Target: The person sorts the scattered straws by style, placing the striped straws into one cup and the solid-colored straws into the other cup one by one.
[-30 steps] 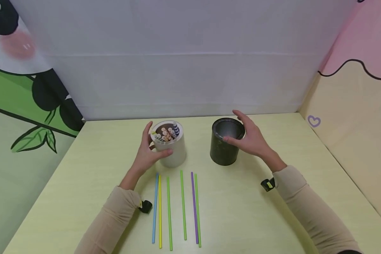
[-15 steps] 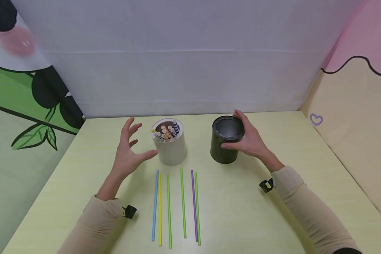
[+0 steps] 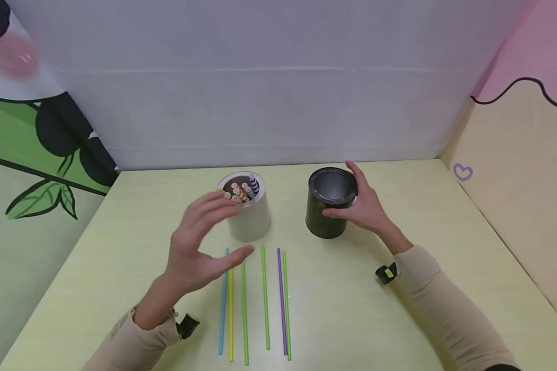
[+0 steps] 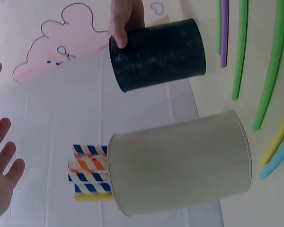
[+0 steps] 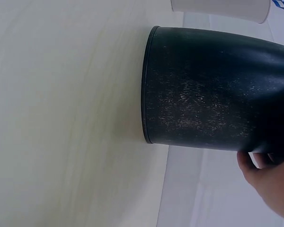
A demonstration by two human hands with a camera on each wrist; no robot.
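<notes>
My right hand (image 3: 369, 206) grips a black canister (image 3: 324, 216) from its right side, thumb across the front near the rim; the canister stands upright on the table and looks hollow. To its left is a white canister (image 3: 252, 222) with several striped paper straws (image 4: 90, 172) poking past its rim. My left hand (image 3: 190, 252) hovers in front of the white canister, fingers spread and thumb apart, holding nothing. It covers part of that canister's left side. Below it lie a blue straw (image 3: 223, 314) and a yellow straw (image 3: 231, 319), their far ends near the thumb.
Three green straws, one of them (image 3: 265, 304) in the middle, and a purple straw (image 3: 282, 304) lie lengthwise on the pale table (image 3: 353, 309). A grey-white cloth backdrop (image 3: 278, 113) rises behind the table. Printed side panels flank it.
My left hand let go of the white canister, drew back to the left, then came nearer and in front of it. The right hand closed its thumb onto the black canister, which stays put.
</notes>
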